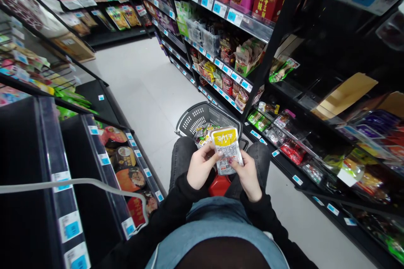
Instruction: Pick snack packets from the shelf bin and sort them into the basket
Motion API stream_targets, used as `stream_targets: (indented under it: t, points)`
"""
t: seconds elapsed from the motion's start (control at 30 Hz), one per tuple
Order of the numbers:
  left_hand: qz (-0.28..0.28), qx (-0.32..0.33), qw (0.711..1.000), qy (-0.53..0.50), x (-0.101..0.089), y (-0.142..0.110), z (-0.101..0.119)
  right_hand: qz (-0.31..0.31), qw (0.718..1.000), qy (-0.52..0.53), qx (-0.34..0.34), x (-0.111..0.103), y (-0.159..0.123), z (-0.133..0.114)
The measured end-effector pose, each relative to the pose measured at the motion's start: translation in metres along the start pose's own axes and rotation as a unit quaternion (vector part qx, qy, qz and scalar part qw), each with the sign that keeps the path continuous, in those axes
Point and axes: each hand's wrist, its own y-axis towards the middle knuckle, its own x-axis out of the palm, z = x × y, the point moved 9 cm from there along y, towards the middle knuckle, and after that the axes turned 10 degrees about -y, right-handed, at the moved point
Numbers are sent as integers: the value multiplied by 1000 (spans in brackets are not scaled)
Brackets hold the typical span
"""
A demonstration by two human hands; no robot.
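Between my two hands, above my lap, is a small snack pouch [226, 149] with a yellow top and a silver-white printed lower part. My left hand [202, 165] pinches its left side, thumb on the front. My right hand [248, 173] grips the lower right side, its thumb also on the front. Just beyond my knees stands a dark grey shopping basket [193, 120] with a perforated wall. Several small colourful packets [202, 133] lie in it, partly hidden by the pouch and my left hand.
Shelves with boxed snacks [249, 56] and bagged goods [292, 150] rise on the right. Along the left run low shelves with round-lidded food packs [125, 157]. A grey cable [91, 181] crosses at left. Something red [220, 185] sits between my legs. Pale floor [139, 80] stretches ahead.
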Motion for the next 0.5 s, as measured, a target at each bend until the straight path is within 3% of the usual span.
stream_targets:
  t: [0.17,0.3,0.4,0.43,0.5]
  points:
    - [22,11,999,26,-6,2,0,19,1000,-11,-14,0,1,-5]
    - [61,38,995,63,-18,5,1,123,989,-73,-33,-19,-2,-6]
    - [80,55,990,105,-24,5,4,241,948,-197,-67,-40,-14,-16]
    - [79,58,988,119,-23,5,5,259,932,-240,-86,-41,-17,-21]
    - [67,63,987,130,-19,3,6,235,913,-312,-122,-32,-19,-28]
